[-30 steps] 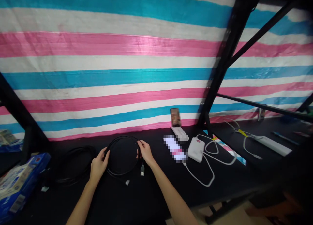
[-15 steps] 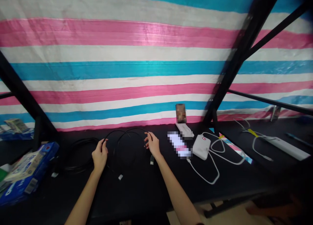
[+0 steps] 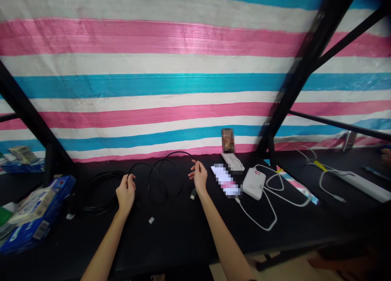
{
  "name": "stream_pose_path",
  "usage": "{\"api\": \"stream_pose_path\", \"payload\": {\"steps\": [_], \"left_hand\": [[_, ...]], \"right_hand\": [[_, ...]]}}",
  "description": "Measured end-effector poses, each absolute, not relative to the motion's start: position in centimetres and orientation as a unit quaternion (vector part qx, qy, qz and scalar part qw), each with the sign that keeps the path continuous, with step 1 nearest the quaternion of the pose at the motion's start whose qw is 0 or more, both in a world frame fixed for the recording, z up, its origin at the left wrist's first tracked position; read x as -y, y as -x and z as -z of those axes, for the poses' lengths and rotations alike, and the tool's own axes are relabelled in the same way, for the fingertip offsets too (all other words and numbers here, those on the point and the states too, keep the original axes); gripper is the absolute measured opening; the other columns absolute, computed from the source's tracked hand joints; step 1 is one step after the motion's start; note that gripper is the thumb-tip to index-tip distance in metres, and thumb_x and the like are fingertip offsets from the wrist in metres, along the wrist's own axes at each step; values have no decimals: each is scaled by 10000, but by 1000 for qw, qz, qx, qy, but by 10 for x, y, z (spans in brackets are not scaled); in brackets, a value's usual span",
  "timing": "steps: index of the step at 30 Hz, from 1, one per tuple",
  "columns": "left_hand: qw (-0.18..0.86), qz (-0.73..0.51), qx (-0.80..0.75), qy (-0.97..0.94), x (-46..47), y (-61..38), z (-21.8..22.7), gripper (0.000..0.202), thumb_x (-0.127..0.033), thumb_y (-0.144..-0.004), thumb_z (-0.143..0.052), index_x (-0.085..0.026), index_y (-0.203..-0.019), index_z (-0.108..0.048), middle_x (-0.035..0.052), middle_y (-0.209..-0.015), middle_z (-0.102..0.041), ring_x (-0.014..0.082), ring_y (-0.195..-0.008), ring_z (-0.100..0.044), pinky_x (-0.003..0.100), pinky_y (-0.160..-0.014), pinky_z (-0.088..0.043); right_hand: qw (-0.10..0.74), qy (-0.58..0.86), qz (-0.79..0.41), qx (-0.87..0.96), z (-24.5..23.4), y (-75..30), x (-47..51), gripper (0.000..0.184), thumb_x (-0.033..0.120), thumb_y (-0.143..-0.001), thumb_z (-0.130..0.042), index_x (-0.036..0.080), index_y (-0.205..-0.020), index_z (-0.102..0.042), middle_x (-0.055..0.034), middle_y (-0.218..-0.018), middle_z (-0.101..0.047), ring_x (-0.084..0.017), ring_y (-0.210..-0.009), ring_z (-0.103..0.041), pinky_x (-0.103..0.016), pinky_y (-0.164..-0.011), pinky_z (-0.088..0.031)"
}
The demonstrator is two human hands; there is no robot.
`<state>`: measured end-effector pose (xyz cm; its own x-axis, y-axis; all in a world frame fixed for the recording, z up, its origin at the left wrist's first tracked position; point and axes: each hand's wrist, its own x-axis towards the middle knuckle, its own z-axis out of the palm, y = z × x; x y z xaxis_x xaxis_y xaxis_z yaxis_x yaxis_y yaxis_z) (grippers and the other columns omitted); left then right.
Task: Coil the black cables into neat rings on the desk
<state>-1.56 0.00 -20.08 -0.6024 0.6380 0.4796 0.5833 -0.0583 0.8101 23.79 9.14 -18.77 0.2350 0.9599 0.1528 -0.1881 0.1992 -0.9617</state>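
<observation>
A thin black cable arches in loose loops over the dark tabletop between my two hands. My left hand is closed on it, fingers pinched together, beside a larger coil of black cable. My right hand pinches the cable at the right end of the arch. Just below that hand hangs or lies a dark USB plug; which, I cannot tell. A small white connector lies between my forearms. Another whitish piece rests by the coil.
Blue packages lie at the left. Right of my hands are a lit phone, a phone on a white stand, a white power bank with white cables, and a power strip. Another person's hand shows at the right edge.
My right hand has moved slightly right and up, stretching the cable arch wider. My left hand stays nearly in place. Another person's hand has appeared at the right edge.
</observation>
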Motion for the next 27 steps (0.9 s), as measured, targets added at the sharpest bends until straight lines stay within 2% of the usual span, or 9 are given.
{"api": "stream_pose_path", "payload": {"steps": [9,27], "left_hand": [[29,-551,-687,-474,1,15,200,239,-369,-864,-388,-220,-738,-526,-68,-432,-449,98,-405,-444,198,-492,-340],[44,-566,-670,-478,0,16,204,271,-411,-856,-414,-217,-698,-518,-70,-419,-417,96,-383,-407,203,-451,-321]], "right_hand": [[633,461,-433,445,188,-235,-91,446,533,-803,-445,143,-920,-625,58,-543,-491,-58,-323,-493,-148,-289,-322],[600,478,-451,456,190,-234,-90,396,480,-788,-457,133,-795,-646,46,-495,-486,-67,-322,-482,-157,-301,-316]]}}
